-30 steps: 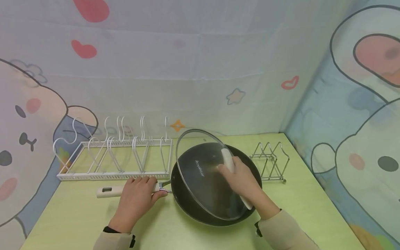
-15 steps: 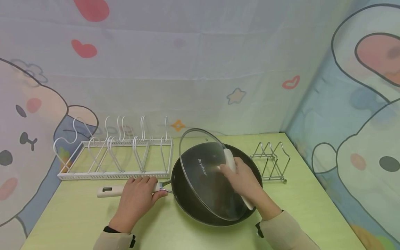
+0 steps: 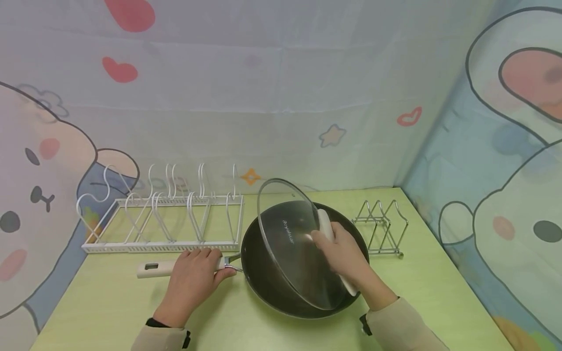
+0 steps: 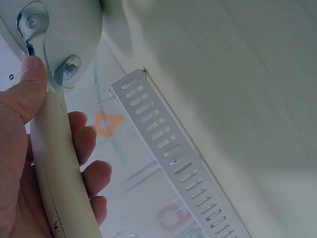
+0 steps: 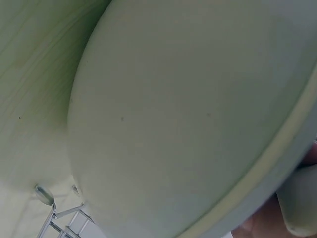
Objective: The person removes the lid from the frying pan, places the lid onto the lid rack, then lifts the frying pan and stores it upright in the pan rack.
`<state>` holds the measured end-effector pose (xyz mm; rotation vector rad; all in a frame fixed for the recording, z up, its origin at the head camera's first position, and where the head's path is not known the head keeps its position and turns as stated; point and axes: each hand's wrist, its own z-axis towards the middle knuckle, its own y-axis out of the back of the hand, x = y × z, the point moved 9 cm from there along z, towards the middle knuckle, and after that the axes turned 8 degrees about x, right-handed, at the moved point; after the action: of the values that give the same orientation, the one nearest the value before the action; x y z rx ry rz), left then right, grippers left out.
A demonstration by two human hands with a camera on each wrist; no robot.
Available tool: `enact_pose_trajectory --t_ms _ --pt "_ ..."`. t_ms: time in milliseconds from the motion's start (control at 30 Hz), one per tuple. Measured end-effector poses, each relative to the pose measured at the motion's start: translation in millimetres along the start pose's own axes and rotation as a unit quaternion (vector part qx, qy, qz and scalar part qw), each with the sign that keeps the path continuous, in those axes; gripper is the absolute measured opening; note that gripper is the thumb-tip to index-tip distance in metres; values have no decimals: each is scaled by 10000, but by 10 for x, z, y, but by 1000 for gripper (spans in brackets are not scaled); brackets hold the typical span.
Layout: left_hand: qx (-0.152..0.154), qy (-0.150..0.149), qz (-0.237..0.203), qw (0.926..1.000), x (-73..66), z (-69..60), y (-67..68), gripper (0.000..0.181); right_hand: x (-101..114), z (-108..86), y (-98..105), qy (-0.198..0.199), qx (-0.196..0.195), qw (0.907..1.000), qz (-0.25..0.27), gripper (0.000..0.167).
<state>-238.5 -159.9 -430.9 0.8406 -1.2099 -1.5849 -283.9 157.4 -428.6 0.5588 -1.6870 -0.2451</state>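
Note:
In the head view a dark-lined pan (image 3: 259,278) stands on the table, its cream handle (image 3: 158,268) pointing left. My left hand (image 3: 193,280) grips that handle; the left wrist view shows the thumb near the metal joint and fingers curled round the handle (image 4: 62,163). My right hand (image 3: 344,253) holds the cream handle (image 3: 325,225) of a glass lid (image 3: 290,243). The lid is tilted over the pan, its left edge raised and its lower edge within the pan's outline. The right wrist view is mostly filled by the pan's pale outside (image 5: 173,119).
A white rack (image 3: 162,246) with several upright hooks stands at the back left, just behind the pan handle; its slotted rail (image 4: 173,158) shows in the left wrist view. A small metal wire rack (image 3: 382,251) stands right of the pan. Printed cloth (image 3: 281,97) hangs behind the table.
The lid has tilted more steeply, its raised left edge moving right. My right hand has shifted slightly right with it. My left hand and the pan have hardly moved.

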Motion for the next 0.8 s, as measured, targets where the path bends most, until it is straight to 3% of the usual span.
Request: enact_pose_trajectory --t_ms 800 --pt "-280 -112 96 9995 -15 -25 24 50 -53 5 -40 -44 359 9954 890 46"
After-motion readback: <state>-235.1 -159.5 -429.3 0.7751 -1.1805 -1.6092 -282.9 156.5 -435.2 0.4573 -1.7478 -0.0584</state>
